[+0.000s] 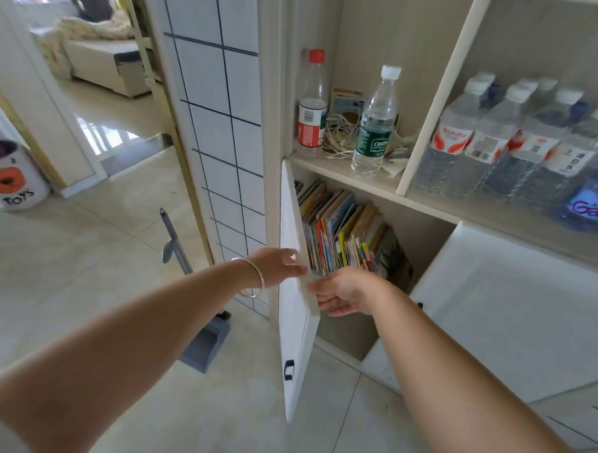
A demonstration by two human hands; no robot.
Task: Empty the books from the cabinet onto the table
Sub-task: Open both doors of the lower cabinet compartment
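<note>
A row of thin colourful books [345, 231] stands leaning in the lower cabinet compartment [424, 231]. The white left door [295, 329] is swung open, edge toward me. My left hand [277, 264], with a silver bracelet on the wrist, rests on the outer face of that door near its top edge. My right hand [342, 291] reaches toward the books just past the door's edge, fingers relaxed, holding nothing. The white right door [513, 314] is also swung open. No table is in view.
The shelf above holds two plastic bottles [375, 127], white cables [339, 134] and a pack of water bottles [520, 147]. A grey dustpan with a handle [200, 338] stands on the tiled floor to the left. A toy bin [13, 179] sits far left.
</note>
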